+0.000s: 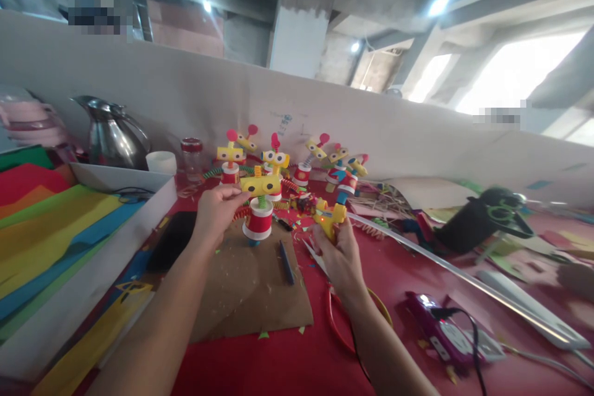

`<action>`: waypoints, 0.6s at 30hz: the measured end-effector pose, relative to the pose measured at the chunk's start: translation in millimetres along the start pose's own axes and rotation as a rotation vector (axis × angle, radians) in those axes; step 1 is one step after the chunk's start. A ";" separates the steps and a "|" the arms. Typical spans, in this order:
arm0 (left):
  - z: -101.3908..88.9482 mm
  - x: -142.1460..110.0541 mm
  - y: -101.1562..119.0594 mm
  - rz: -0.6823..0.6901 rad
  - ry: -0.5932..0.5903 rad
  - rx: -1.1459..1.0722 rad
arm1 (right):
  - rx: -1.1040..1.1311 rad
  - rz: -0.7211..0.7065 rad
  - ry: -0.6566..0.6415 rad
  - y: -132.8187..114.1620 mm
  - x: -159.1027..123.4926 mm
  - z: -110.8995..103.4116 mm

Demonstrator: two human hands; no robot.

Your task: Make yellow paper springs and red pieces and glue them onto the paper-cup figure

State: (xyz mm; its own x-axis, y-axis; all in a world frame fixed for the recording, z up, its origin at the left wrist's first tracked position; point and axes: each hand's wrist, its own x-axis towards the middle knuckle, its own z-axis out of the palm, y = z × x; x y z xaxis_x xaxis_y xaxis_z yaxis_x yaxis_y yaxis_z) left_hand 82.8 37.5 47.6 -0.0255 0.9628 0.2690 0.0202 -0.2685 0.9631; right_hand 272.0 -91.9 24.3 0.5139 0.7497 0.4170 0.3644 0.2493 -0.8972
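Observation:
My left hand (221, 207) pinches one end of the yellow paper-tube head (260, 185) of a craft figure. The figure has drawn eyes, a green spring neck and a red-and-white paper-cup body (258, 223), held over the brown board. In my right hand (341, 247) is a small yellow hot glue gun (328, 220) with a lit red light, its nozzle end apart from the figure. Scissors (330, 303) with red handles lie partly hidden beneath my right forearm. On the cardboard (245, 297) rests a dark blue pen (286, 263).
Several similar figures (317, 148) stand behind, along the white partition. A box (171, 192) of coloured paper sits left, near a steel jug (114, 136) and white cup (161, 162). Right are a long metallic strip (440, 269), a purple power strip (440, 328) with cords, and a black container (477, 219).

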 end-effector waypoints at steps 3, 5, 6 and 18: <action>-2.9 3.5 -4.5 0.125 -0.023 0.092 | 0.081 0.181 -0.004 12.5 12.2 -20.9; -4.6 5.4 -6.2 0.208 -0.038 0.154 | 0.080 0.317 0.035 26.4 20.9 -37.8; -5.2 6.0 -6.5 0.241 -0.050 0.182 | 0.077 0.374 0.051 34.4 24.8 -46.2; -6.8 4.8 -1.8 0.341 -0.116 0.342 | -0.518 0.522 0.025 98.0 40.8 -87.5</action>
State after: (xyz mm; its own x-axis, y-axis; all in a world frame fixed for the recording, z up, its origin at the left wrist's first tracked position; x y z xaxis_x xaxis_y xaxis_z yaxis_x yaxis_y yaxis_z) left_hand 75.8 42.3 47.3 0.1506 0.8241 0.5460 0.3357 -0.5622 0.7558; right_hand 396.6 -90.4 -34.0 0.7360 0.6760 -0.0374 0.3843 -0.4627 -0.7989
